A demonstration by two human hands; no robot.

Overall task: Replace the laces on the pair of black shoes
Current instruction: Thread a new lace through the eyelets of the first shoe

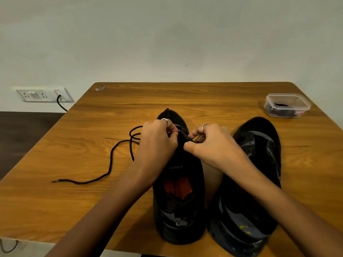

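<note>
Head view, and both hands are down at the toe end of one shoe [179,191], working the first eyelets. The left hand [157,143] has its thumb and fingers pinched on something small at the eyelet row, likely the lace tip (too dark against the shoe to be sure), and the right hand [209,143], just beside it across the tongue, has its fingers curled and pinching the shoe's upper. Out to the left of the left hand a black lace [111,154] loops and trails away across the table [204,97], its far tip lying loose and well clear of the shoe. To the right of the right hand sits the second shoe [259,173], eyelets bare, no lace in it that I can see. Beyond that, far right, a clear plastic box [287,105] with something dark inside, possibly more laces. So my read: early going. This shoe looks barely threaded, nearly all its eyelets are left to fill, and the other shoe hasn't been started at all.
</note>
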